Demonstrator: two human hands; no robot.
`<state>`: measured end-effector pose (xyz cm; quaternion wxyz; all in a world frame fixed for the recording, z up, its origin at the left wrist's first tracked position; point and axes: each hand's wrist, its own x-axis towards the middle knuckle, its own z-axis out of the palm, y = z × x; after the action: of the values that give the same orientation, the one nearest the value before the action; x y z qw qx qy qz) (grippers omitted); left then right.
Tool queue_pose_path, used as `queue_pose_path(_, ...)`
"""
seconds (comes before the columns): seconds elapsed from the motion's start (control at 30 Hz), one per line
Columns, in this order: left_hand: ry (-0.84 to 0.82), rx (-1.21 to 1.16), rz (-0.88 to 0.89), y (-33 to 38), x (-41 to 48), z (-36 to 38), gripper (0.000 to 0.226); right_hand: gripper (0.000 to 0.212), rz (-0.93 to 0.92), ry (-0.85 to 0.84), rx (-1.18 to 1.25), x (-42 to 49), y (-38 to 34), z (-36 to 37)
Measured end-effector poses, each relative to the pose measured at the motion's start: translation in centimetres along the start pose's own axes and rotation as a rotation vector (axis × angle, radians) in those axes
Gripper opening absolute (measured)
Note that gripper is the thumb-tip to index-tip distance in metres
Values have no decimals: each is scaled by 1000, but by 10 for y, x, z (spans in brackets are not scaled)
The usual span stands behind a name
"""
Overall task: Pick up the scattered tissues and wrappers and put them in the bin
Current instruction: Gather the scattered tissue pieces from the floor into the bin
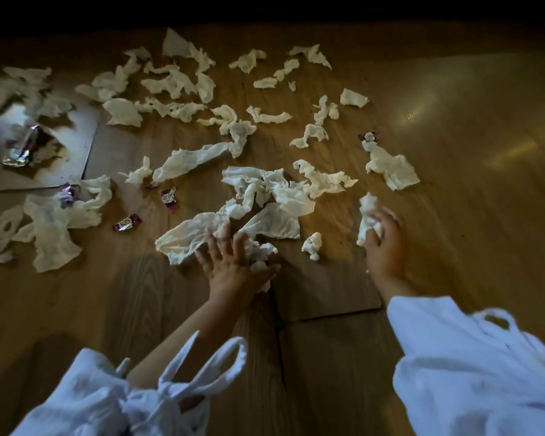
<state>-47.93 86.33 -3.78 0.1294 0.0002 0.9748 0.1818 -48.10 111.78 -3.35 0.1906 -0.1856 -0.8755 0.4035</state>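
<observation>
Head view: a person crouches over a wooden floor, with both arms in loose white sleeves reaching forward.
Left hand: it lies palm down at centre with its fingers straight, splayed and released, pressing on the near edge of a large flat tissue.
Small wad: crumpled white paper is bunched between the left thumb and forefinger, and some of it shows under the palm.
Right hand: it is to the right, with fingers curled and grasping a crumpled tissue (slightly blurred) that sticks out past the fingertips.
Scrap: a little twisted piece lies on the floor between the two hands and touches neither.
Heap: several overlapping tissues lie just beyond the left hand.
Other tissues: many more are strewn across the far and left floor, among them a long strip and a square one at right.
Wrappers: a purple and silver one lies left of the left hand, with a second one beyond it. A third touches the square tissue's far end.
Foil wrapper: it lies on a pale board at far left.
</observation>
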Motion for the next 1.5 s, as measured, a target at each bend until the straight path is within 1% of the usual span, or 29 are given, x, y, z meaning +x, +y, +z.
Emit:
queue_pose_path(0.07, 138, -23, 21, -2, 3, -4, 100, 37, 60, -69, -39, 20, 1, 9)
queue_pose_path(0.1, 158, -43, 13, -6, 8, -8, 103, 40, 71, -111, -34, 27, -1, 17)
queue_pose_path(0.17, 109, -109, -33, -18, 20, -17, 105, 43, 50, -223, -15, 35, -8, 36)
queue_pose_path(0.23, -1, -193, -64, -30, 28, -24, 104, 41, -4, -318, 29, 36, -23, 57)
queue_pose_path(0.27, -49, -199, -44, -34, 29, -25, 104, 42, -7, -376, 81, 34, -33, 66)
queue_pose_path(0.33, -97, -109, 55, -37, 25, -23, 107, 50, -82, -509, 98, 26, -52, 82)
queue_pose_path(0.4, -113, 31, 135, -34, 19, -17, 108, 57, -205, -631, -51, 18, -63, 95)
queue_pose_path(0.47, -98, 95, 152, -29, 11, -11, 96, 59, -275, -693, -196, 10, -66, 102)
queue_pose_path(0.53, -46, 65, 138, -28, 1, -7, 74, 53, -337, -641, -244, -4, -65, 102)
queue_pose_path(0.57, -9, 54, 129, -30, -4, -5, 65, 45, -413, -581, -236, -12, -65, 100)
queue_pose_path(0.63, 43, 60, 135, -38, -15, -3, 57, 27, -565, -474, -201, -26, -56, 93)
queue_pose_path(0.67, 48, 68, 152, -43, -19, -3, 60, 23, -592, -439, -178, -31, -51, 88)
queue_pose_path(0.73, 63, 46, 231, -51, -25, -3, 68, 22, -541, -413, -115, -43, -48, 77)
queue_pose_path(0.77, 95, -4, 288, -55, -27, -2, 63, 25, -476, -406, -50, -50, -50, 70)
queue_pose_path(0.83, 155, -149, 362, -56, -32, -2, 45, 28, -343, -371, 91, -64, -55, 59)
queue_pose_path(0.9, 180, -299, 402, -51, -37, -4, 35, 22, -298, -314, 166, -74, -58, 48)
queue_pose_path(0.97, 200, -441, 410, -47, -38, -9, 36, 17, -305, -203, 179, -78, -55, 37)
queue_pose_path(1.0, 209, -490, 408, -46, -37, -12, 37, 19, -301, -136, 154, -77, -50, 32)
queue_pose_path(1.07, 225, -517, 387, -47, -28, -16, 37, 31, -252, -58, 74, -72, -39, 23)
queue_pose_path(1.13, 284, -532, 344, -46, -13, -20, 35, 39, -171, -80, 13, -67, -28, 17)
queue_pose_path(1.2, 340, -565, 258, -39, 7, -28, 28, 37, -153, -208, -5, -68, -22, 17)
queue_pose_path(1.23, 349, -561, 218, -33, 19, -34, 28, 36, -197, -285, -35, -72, -21, 20)
queue_pose_path(1.3, 341, -492, 178, -21, 47, -46, 37, 37, -340, -406, -128, -81, -18, 27)
queue_pose_path(1.33, 320, -439, 182, -16, 62, -51, 43, 43, -399, -438, -159, -86, -17, 30)
queue_pose_path(1.4, 245, -318, 203, -5, 92, -59, 54, 52, -463, -426, -206, -90, -15, 34)
queue_pose_path(1.5, 47, -101, 231, 8, 125, -61, 70, 42, -516, -346, -268, -92, -13, 40)
